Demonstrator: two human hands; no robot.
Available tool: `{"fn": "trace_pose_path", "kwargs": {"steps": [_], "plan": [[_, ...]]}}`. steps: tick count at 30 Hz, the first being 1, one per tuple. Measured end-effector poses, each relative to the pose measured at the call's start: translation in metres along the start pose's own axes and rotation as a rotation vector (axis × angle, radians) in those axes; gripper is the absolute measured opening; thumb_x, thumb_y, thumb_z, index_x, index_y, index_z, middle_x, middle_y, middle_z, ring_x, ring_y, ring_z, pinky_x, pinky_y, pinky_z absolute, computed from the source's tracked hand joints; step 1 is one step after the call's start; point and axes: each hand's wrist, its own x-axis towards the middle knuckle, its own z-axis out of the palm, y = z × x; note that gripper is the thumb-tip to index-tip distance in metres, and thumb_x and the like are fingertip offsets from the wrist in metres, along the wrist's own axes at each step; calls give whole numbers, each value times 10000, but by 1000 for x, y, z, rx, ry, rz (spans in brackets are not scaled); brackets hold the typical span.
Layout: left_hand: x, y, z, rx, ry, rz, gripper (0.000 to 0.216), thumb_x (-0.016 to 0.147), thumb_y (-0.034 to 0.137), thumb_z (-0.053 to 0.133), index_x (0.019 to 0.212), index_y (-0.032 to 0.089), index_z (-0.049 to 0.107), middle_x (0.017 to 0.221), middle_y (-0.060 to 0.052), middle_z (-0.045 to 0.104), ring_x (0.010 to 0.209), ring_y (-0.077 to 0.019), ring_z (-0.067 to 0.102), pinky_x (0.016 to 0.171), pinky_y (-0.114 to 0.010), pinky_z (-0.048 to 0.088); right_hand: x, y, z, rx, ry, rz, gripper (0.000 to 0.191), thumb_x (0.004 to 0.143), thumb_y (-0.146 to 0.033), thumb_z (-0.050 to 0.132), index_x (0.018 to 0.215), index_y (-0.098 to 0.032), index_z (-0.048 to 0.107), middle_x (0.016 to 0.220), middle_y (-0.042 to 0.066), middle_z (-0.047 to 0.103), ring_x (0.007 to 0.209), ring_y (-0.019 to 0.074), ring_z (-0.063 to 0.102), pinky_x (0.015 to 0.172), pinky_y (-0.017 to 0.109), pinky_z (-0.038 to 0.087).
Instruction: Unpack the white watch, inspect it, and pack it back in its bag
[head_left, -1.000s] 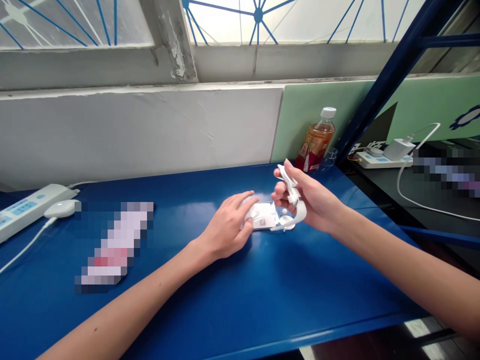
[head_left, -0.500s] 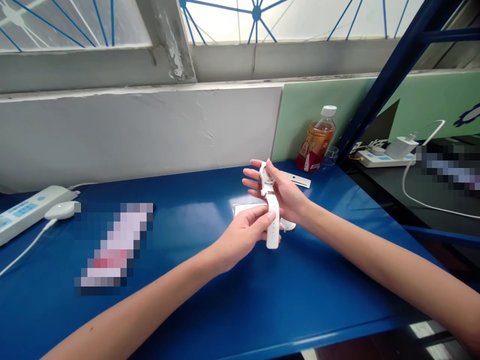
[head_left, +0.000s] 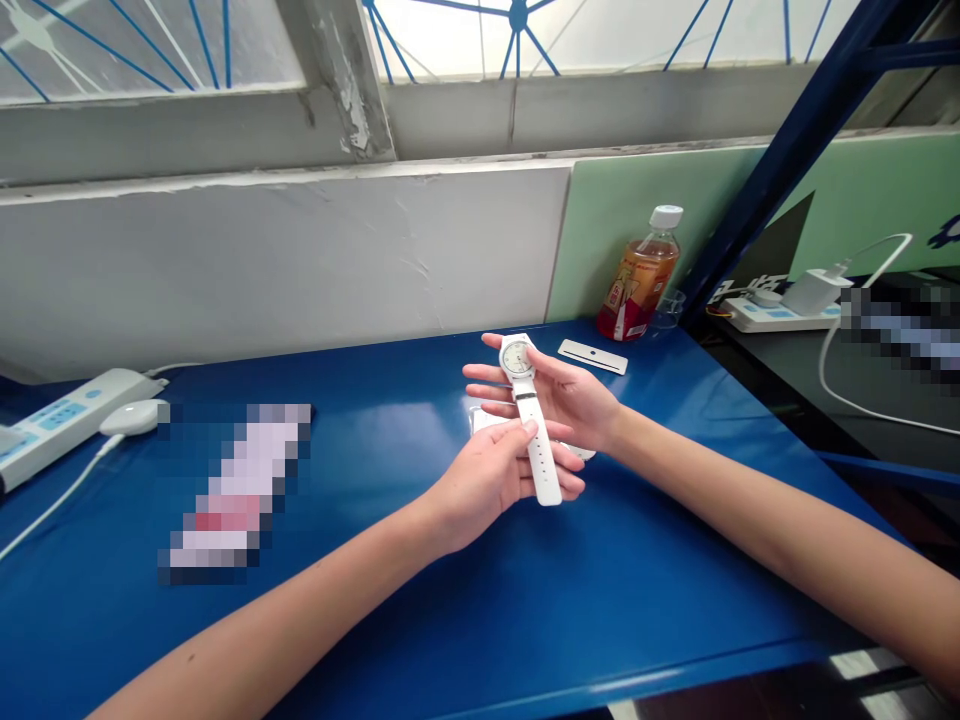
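Observation:
A white wristwatch (head_left: 517, 357) with a round dial is held between my two hands, its strap hanging toward me. My right hand (head_left: 577, 400) supports the watch head, thumb on the edge of the case and fingers stretched behind it. With the thumb on top and fingers underneath, my left hand (head_left: 499, 475) pinches the long strap with its row of holes. Beneath the hands lies a white item (head_left: 484, 415) on the blue table, mostly hidden.
A flat white slotted piece (head_left: 592, 357) lies behind my right hand, near a bottle of amber drink (head_left: 641, 280). To the left are a pixelated oblong object (head_left: 240, 490) and a white power strip (head_left: 75, 415) with a cable. A blue post (head_left: 780, 160) rises at the right.
The watch has turned so that its dial faces up toward me, and its head has shifted slightly left. My left fingers have spread out more under the strap.

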Motion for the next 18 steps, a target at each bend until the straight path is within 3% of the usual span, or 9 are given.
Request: {"fn": "trace_pose_path", "kwargs": {"steps": [9, 18], "plan": [[-1, -1, 0, -9, -5, -48, 337, 1021, 225, 376, 1037, 51, 664, 904, -154, 733, 780, -227, 730, 802, -387, 557, -2, -1, -3, 10, -53, 36, 473, 1059, -357, 213, 1293, -164, 575, 1377, 70, 609, 1176, 191, 626, 1082, 379, 416], [-1, 1, 3, -49, -37, -70, 353, 1015, 239, 389, 1035, 45, 684, 1003, -198, 733, 899, -267, 732, 884, -423, 538, -3, -1, -2, 20, -56, 45, 479, 1056, -344, 208, 1264, -159, 597, 1306, 68, 661, 1146, 190, 646, 1091, 393, 404]]}}
